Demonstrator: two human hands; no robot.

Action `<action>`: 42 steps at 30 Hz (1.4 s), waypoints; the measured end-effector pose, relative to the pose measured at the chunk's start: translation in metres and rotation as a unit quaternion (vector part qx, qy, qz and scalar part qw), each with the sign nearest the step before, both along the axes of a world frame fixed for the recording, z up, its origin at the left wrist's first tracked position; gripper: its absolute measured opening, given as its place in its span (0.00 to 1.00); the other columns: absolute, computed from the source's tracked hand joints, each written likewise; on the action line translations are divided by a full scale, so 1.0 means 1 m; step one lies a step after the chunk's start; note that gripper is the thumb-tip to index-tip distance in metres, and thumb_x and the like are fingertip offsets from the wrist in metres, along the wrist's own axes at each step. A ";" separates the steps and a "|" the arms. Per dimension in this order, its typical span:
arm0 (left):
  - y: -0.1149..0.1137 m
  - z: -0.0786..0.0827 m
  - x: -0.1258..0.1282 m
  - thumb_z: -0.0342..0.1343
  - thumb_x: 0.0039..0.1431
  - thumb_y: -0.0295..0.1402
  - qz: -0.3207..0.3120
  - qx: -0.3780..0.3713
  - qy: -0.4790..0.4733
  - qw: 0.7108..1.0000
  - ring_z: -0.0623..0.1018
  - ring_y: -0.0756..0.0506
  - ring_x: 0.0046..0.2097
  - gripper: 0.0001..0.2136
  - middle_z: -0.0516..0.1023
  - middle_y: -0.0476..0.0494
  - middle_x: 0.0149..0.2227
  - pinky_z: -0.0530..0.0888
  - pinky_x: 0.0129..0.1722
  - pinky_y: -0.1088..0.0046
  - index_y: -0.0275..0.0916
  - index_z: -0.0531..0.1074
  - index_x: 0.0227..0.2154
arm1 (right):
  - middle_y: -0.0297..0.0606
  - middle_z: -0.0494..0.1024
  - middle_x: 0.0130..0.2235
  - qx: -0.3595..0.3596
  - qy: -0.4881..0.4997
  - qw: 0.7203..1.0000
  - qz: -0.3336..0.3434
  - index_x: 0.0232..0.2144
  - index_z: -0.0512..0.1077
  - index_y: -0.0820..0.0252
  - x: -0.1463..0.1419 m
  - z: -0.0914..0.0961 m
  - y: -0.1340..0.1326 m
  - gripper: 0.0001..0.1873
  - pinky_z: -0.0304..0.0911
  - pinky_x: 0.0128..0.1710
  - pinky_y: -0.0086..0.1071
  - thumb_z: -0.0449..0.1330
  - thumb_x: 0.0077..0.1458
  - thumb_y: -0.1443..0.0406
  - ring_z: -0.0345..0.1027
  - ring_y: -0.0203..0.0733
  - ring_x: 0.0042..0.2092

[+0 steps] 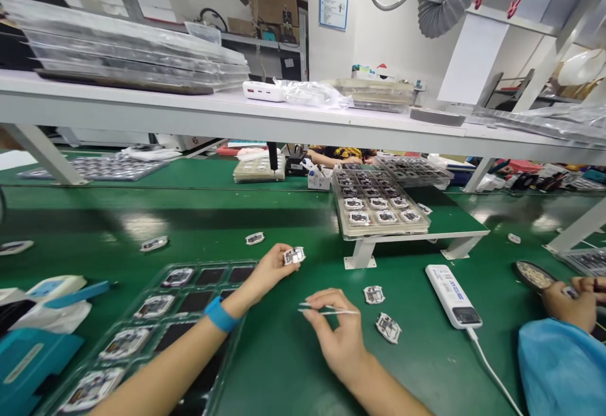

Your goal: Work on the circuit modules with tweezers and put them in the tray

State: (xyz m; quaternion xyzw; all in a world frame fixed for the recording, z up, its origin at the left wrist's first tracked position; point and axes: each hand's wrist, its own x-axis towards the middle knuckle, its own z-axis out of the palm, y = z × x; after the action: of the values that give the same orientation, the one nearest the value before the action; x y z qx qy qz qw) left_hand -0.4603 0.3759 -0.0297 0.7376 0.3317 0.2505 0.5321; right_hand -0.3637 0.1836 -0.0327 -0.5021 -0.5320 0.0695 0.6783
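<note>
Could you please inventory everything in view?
Held part: one, mostly white, centre.
Tweezers: one pair, pale, centre.
Bench: one, green, throughout.
Loose parts: several, mostly white, on bench.
Near tray: one, clear and black, lower left.
Stand: one, green and white, centre right.
Tray stack: one, clear, on stand.
Device with cable: one, white, right.
Boxy object: one, teal, lower left.
Shelf: one, white, above bench.
Shelf trays: several, clear, left.
Duct: one, grey, top right.
Co-worker's sleeve: one, blue, right edge.
Background items: many, mixed, behind shelf.
Wristband: one, blue, left wrist.
Left hand: one, bare, centre.
Right hand: one, bare, lower centre.
</note>
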 end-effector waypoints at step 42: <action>-0.109 0.006 -0.074 0.61 0.51 0.33 -0.149 -0.289 -0.064 0.943 0.74 0.45 0.41 0.18 0.77 0.47 0.40 0.68 0.42 0.69 0.39 0.72 0.47 | 0.38 0.81 0.33 -0.154 0.059 0.967 0.192 0.30 0.74 0.56 0.005 0.005 -0.004 0.07 0.72 0.38 0.37 0.66 0.58 0.61 0.76 0.42 0.36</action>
State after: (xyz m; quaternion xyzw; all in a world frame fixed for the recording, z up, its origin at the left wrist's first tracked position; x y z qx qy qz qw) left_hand -0.5343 0.2668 -0.0240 0.5751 0.2416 0.1088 0.7740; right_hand -0.3585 0.1792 -0.0277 -0.4837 -0.5607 0.3089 0.5968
